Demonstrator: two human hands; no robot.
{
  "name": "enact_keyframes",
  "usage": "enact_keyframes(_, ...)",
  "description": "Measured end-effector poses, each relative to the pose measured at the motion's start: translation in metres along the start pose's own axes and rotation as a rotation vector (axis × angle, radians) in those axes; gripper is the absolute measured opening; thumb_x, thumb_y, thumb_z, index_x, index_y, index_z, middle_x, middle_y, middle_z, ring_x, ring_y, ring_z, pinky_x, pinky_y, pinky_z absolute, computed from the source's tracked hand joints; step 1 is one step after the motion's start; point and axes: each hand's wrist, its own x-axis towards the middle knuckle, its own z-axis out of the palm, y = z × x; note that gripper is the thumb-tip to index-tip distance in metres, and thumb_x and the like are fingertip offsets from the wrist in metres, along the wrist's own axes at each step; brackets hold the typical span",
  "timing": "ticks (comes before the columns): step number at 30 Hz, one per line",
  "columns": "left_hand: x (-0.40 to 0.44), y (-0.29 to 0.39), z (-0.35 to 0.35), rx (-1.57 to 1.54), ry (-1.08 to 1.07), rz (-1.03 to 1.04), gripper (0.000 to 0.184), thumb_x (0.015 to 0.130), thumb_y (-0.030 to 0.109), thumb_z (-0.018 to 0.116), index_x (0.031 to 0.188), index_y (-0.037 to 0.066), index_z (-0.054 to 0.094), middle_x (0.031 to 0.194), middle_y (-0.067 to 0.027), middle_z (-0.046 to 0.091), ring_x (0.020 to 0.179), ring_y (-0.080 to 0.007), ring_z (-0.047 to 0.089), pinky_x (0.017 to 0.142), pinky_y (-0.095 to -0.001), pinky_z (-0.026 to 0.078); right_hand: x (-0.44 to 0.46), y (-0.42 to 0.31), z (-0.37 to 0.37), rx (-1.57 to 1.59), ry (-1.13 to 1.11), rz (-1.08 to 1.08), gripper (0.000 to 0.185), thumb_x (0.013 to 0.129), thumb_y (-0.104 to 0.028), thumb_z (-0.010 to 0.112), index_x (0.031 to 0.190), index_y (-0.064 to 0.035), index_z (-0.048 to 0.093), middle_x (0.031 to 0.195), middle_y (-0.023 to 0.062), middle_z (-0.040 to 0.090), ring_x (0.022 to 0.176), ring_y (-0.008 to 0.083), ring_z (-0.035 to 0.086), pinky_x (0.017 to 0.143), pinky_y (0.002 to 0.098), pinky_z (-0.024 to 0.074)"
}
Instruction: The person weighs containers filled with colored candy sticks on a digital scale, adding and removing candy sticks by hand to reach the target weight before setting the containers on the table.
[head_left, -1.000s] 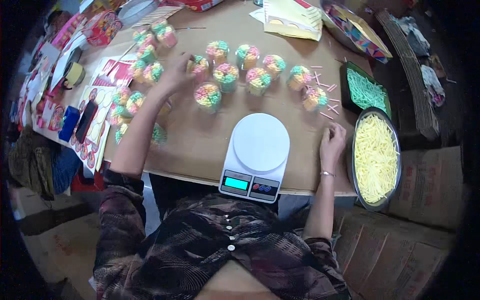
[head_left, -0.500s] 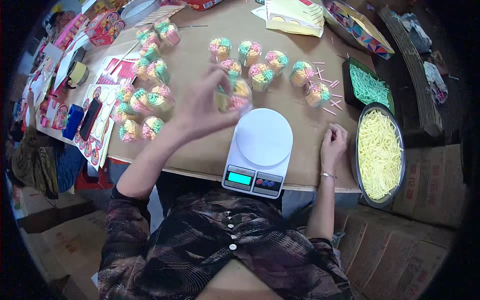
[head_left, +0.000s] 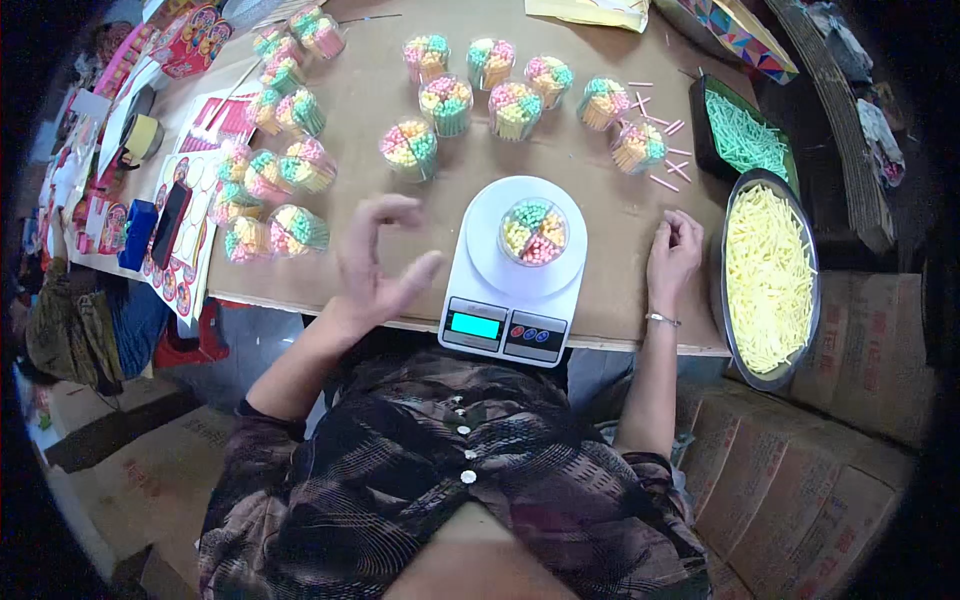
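Note:
A clear round cup packed with green, yellow, orange and pink sticks (head_left: pixel 533 232) stands on the white round plate of a kitchen scale (head_left: pixel 480 255). The scale's display (head_left: pixel 474 326) glows cyan, its digits unreadable. Left of the scale, my left hand (head_left: pixel 375 265) is in the air, thumb and fingers apart, holding nothing. My right hand (head_left: pixel 674 255) rests on the table to the scale's right, fingers loosely curled, with nothing visible in them. Beyond the scale stand several similar filled cups (head_left: pixel 516 110), with one cup (head_left: pixel 408 150) nearest my left hand.
More filled cups (head_left: pixel 298 230) cluster at the left, beside sticker sheets (head_left: pixel 190 235) and a dark phone-like slab (head_left: pixel 174 216). Loose pink sticks (head_left: pixel 670 170) lie at the right. Beyond them are a black tray of green sticks (head_left: pixel 703 140) and an oval bowl of yellow sticks (head_left: pixel 727 290).
My left hand has set the cup on the scale, let go and drawn back to the left. The right hand stays resting on the table. The view has shifted slightly.

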Motion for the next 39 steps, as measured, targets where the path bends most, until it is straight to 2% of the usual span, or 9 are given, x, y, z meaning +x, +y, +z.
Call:
enact_keyframes(4, -0.052, -0.042, -0.01, -0.058, 0.125, -0.441, 0.015, 0.087, 0.007, 0.056, 0.102, 0.003, 0.054, 0.071, 0.0017, 0.046, 0.06, -0.0075, 0.038, 0.055, -0.0206, 0.035, -0.007, -0.001, -0.002, 0.003, -0.021, 0.043, 0.017, 0.08, 0.0, 0.056, 0.096, -0.0022, 0.065, 0.103, 0.0107, 0.061, 0.091, 0.0237, 0.059, 0.08, 0.0311, 0.0483)
enact_keyframes(7, -0.052, -0.042, -0.01, -0.087, 0.185, -0.534, 0.01, 0.092, 0.009, 0.049, 0.098, 0.004, 0.055, 0.067, 0.003, 0.044, 0.055, -0.0065, 0.035, 0.049, -0.0203, 0.031, -0.005, -0.002, -0.002, 0.02, -0.005, 0.047, 0.017, 0.08, -0.001, 0.058, 0.095, -0.0012, 0.066, 0.101, 0.0093, 0.062, 0.09, 0.0221, 0.059, 0.084, 0.0302, 0.0469)
enact_keyframes(17, -0.053, -0.049, -0.009, -0.206, 0.204, -0.655, 0.01, 0.094, 0.011, 0.048, 0.095, 0.003, 0.055, 0.068, 0.0027, 0.045, 0.056, -0.0064, 0.037, 0.051, -0.0205, 0.032, -0.002, 0.008, -0.001, -0.039, 0.006, -0.012, 0.017, 0.081, -0.001, 0.057, 0.096, -0.0019, 0.066, 0.1, 0.0079, 0.064, 0.091, 0.0211, 0.06, 0.084, 0.0288, 0.0468)
enact_keyframes(22, -0.05, -0.043, -0.007, -0.049, 0.159, -0.523, 0.009, 0.091, 0.011, 0.052, 0.095, 0.004, 0.054, 0.07, 0.0009, 0.047, 0.06, -0.0081, 0.042, 0.055, -0.0212, 0.036, -0.002, -0.002, -0.002, 0.028, 0.04, 0.008, 0.016, 0.082, -0.001, 0.057, 0.096, -0.0015, 0.066, 0.099, 0.0079, 0.064, 0.091, 0.0195, 0.06, 0.084, 0.0277, 0.0467)
enact_keyframes(25, -0.042, -0.028, 0.002, 0.091, 0.055, -0.406, 0.022, 0.083, 0.013, 0.064, 0.099, 0.002, 0.055, 0.081, -0.0054, 0.054, 0.071, -0.0145, 0.051, 0.065, -0.0255, 0.043, -0.01, -0.027, -0.005, 0.161, -0.01, 0.015, 0.017, 0.086, -0.001, 0.055, 0.099, -0.001, 0.065, 0.102, 0.0077, 0.065, 0.093, 0.0171, 0.06, 0.085, 0.0272, 0.0467)
enact_keyframes(27, -0.029, -0.012, 0.021, 0.189, -0.042, -0.127, 0.049, 0.072, 0.016, 0.075, 0.111, -0.002, 0.052, 0.1, -0.0128, 0.057, 0.09, -0.023, 0.055, 0.08, -0.032, 0.047, -0.015, -0.048, -0.004, 0.431, -0.177, 0.085, 0.02, 0.09, -0.002, 0.052, 0.105, -0.0008, 0.065, 0.107, 0.0075, 0.065, 0.097, 0.0152, 0.059, 0.086, 0.0268, 0.0461)
enact_keyframes(29, -0.015, 0.001, 0.041, 0.145, -0.128, -0.119, 0.073, 0.064, 0.019, 0.081, 0.123, -0.005, 0.044, 0.115, -0.0174, 0.052, 0.102, -0.0292, 0.053, 0.09, -0.0369, 0.045, -0.015, -0.074, -0.004, 0.653, -0.32, 0.095, 0.023, 0.093, -0.007, 0.051, 0.111, -0.0007, 0.063, 0.114, 0.0078, 0.064, 0.101, 0.0153, 0.059, 0.088, 0.0268, 0.0454)
enact_keyframes(35, -0.002, 0.009, 0.091, 0.126, -0.05, -0.181, 0.087, 0.062, 0.02, 0.083, 0.129, -0.007, 0.035, 0.119, -0.0213, 0.047, 0.103, -0.0326, 0.053, 0.09, -0.0388, 0.045, -0.013, -0.13, 0.002, 0.918, -0.527, 0.077, 0.03, 0.098, -0.019, 0.045, 0.116, 0.0001, 0.061, 0.119, 0.01, 0.063, 0.106, 0.0164, 0.058, 0.089, 0.0269, 0.045)
enact_keyframes(39, -0.001, 0.006, 0.089, -0.101, -0.086, -0.415, 0.086, 0.062, 0.013, 0.083, 0.131, -0.002, 0.035, 0.116, -0.015, 0.052, 0.101, -0.0232, 0.055, 0.089, -0.0325, 0.045, -0.012, -0.143, -0.004, 1.02, -0.645, 0.209, 0.032, 0.098, -0.02, 0.045, 0.117, 0.0008, 0.06, 0.117, 0.0113, 0.063, 0.104, 0.0151, 0.058, 0.088, 0.0267, 0.0459)
